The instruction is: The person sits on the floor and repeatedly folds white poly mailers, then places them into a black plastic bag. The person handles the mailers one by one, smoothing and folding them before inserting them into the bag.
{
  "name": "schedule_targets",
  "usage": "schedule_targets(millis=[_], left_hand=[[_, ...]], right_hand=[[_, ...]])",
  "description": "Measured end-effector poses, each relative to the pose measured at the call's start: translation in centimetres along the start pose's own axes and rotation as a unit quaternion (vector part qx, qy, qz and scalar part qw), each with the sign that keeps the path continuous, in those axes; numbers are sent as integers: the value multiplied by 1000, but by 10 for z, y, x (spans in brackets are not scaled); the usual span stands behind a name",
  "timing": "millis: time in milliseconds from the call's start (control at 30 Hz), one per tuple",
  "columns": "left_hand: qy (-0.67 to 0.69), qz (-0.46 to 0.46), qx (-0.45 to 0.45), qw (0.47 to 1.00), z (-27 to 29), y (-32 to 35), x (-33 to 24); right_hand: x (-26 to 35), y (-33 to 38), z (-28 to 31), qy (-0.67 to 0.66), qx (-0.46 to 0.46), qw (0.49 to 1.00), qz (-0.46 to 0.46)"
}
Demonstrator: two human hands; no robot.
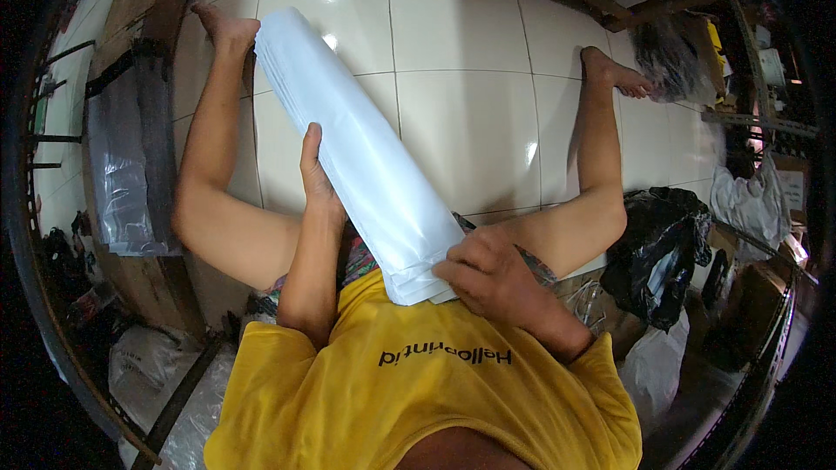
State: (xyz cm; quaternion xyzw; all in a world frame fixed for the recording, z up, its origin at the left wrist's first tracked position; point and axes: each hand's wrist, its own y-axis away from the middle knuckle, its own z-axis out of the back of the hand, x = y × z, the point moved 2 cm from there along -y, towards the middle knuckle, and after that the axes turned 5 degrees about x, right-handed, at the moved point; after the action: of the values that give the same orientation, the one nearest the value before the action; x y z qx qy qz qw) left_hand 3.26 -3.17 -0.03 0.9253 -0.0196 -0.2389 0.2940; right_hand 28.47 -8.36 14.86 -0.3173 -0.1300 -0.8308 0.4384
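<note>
A long stack of white plastic sheets or bags (348,139), curved like a roll, runs from my lap out toward my left foot. My left hand (319,176) grips its left edge near the middle, fingers wrapped over the side. My right hand (489,271) holds the near end of the stack against my lap, fingers closed over the layered edges. I sit on a white tiled floor (470,113) with both bare legs spread, wearing a yellow shirt.
A black plastic bag (655,252) lies by my right knee, with white bags and cluttered shelves behind it. Clear plastic wrap (122,183) hangs on a wooden frame at the left. More plastic-wrapped bundles (165,383) sit lower left. Wooden furniture edges line the top.
</note>
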Motion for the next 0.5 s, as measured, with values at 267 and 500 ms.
schedule_targets(millis=[267,500], left_hand=[[-37,-49,6,998,-15,1,-10],[-83,-97,68,990,-32,7,-23]], right_hand=[[-1,15,3,-68,-100,987,-103],[-42,38,-5,-100,-41,992,-65]])
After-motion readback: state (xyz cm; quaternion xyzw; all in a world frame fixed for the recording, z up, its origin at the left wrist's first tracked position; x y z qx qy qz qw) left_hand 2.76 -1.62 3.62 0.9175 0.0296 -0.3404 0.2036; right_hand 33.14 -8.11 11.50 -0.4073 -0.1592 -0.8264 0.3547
